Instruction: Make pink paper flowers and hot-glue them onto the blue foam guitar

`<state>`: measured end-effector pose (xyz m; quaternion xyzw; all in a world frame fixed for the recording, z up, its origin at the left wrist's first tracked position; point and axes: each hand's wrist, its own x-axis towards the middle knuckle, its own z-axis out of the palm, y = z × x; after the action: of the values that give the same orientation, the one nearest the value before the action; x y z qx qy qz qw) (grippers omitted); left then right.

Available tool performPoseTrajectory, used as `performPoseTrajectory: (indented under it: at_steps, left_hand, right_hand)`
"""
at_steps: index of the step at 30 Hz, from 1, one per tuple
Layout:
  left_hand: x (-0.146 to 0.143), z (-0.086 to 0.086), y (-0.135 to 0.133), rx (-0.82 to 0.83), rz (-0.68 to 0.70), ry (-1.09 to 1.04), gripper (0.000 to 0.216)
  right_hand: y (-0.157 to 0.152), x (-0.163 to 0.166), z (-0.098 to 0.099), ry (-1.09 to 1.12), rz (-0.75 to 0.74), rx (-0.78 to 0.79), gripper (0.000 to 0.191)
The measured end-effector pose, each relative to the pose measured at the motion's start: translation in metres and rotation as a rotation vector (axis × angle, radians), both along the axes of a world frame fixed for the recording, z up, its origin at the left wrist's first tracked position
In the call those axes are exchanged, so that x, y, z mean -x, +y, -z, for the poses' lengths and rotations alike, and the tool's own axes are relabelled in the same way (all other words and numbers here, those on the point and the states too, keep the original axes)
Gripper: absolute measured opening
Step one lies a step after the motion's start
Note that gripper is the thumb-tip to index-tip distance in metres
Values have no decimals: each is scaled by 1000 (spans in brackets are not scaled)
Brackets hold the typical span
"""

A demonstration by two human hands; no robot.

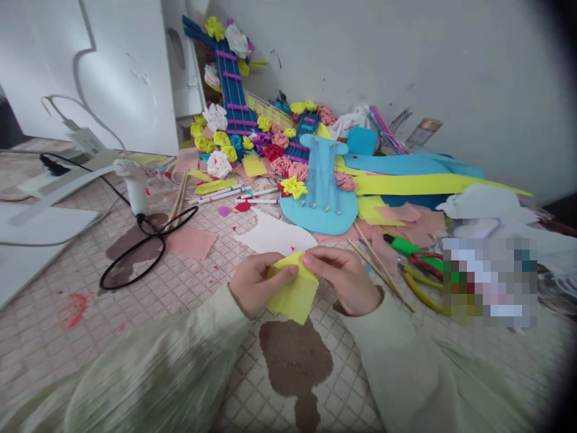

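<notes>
Between my two hands is a yellow piece of paper (293, 296), its upper edge folded or bent and its lower corner hanging free. The thumb of my left hand (259, 282) presses on the paper's face, with the fingers behind it. My right hand (345, 278) pinches the paper's top right corner between thumb and fingers. Just beyond my hands lies a white paper cutout (277, 233). Behind that sits a light blue guitar-shaped piece (318, 210) with strings and small pegs. A yellow paper flower (294, 187) rests at its left side.
A dark blue guitar shape (237, 96) leans at the back among paper flowers. To the left are a white glue gun (135, 186) and its looped black cord (103, 276). Yellow-handled pliers (421, 291), wooden sticks (383, 270) and pink paper (192, 242) lie around on the patterned tablecloth (180, 300).
</notes>
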<state>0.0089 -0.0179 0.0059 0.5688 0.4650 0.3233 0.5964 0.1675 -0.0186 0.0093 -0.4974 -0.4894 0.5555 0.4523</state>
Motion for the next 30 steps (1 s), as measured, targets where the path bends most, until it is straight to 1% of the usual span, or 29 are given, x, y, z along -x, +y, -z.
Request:
performPoseTrajectory:
  at_steps: [4, 6, 10, 17, 22, 25, 28, 30]
  left_hand:
    - [0, -3, -1, -42, 13, 47, 32]
    - [1, -3, -1, -59, 23, 83, 31]
    - [1, -2, 0, -95, 44, 151, 29]
    - [1, -2, 0, -141, 74, 206, 28]
    - [1, -1, -1, -148, 95, 226, 28]
    - [1, -1, -1, -135, 93, 225, 30]
    - [1, -1, -1, -128, 97, 237, 31]
    - [1, -2, -1, -138, 102, 259, 32]
  right_hand:
    - [-2, 2, 1, -86, 2, -87, 16]
    - [-3, 2, 2, -101, 11, -99, 15]
    - [-3, 3, 3, -87, 36, -97, 15]
    - [-4, 3, 2, -71, 33, -72, 14]
    - [-4, 4, 0, -94, -39, -77, 13]
    - [-3, 3, 0, -118, -28, -96, 13]
    - [-3, 3, 1, -101, -10, -62, 14]
    - [-2, 3, 2, -85, -29, -22, 15]
